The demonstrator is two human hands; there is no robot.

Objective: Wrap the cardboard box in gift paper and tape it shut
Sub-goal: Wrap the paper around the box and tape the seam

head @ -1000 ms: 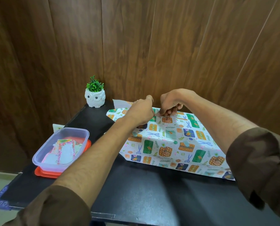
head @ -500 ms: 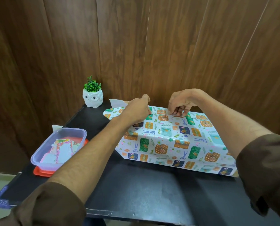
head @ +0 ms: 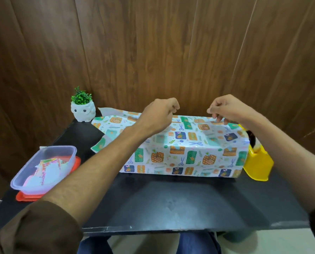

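Both my forearms reach straight out across the black table (head: pixel 171 202), brown sleeves pushed back near the elbows. My left hand (head: pixel 158 114) hovers just above the top of the gift paper (head: pixel 180 154), knuckles up, fingers curled in toward the thumb; whether anything is caught between them I cannot tell. My right hand (head: pixel 226 109) is bent down at the wrist, its fingertips (head: pixel 216 118) pinching the paper's far edge near the wooden wall. The two hands are level with each other and apart.

The paper lies draped over a long block shape in the middle of the table, its near side hanging down to the tabletop; the cardboard box is hidden under it. A yellow holder (head: pixel 257 165) stands just beside the paper's right end. A white owl pot (head: pixel 83 111) stands in the far left corner, and a clear plastic container (head: pixel 44 167) sits on a red lid (head: pixel 24 197) at the left edge.
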